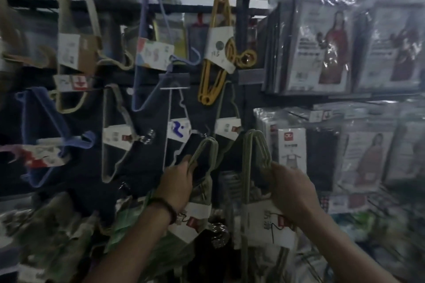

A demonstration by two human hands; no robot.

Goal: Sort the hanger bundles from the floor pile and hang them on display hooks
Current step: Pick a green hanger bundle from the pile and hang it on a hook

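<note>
The dark display wall fills most of what I see, with rails across the top and hooks too blurred to pick out singly. To the right hang stacks of plastic-wrapped apron packs, catching the light. Across the wall other bundles already hang: a blue bundle far left, a yellow bundle up high, and a white wire bundle lower down, near the middle.

Just in front of that lower row the person holds up two bundles. The left grip is curled round the shoulder of the left green bundle. The right grip is wrapped round the side of the right green bundle, just above its paper band. Both bundles are raised towards the wall, and neither looks hung yet.

The trouble I foresee is that both hands are full, so nothing is free to steady a hook or part the neighbours. The lifted green tops sit very near the white wire bundle, so a careless push could tangle them or knock it off. The paper bands might also slip if a bundle is dragged sideways.
</note>
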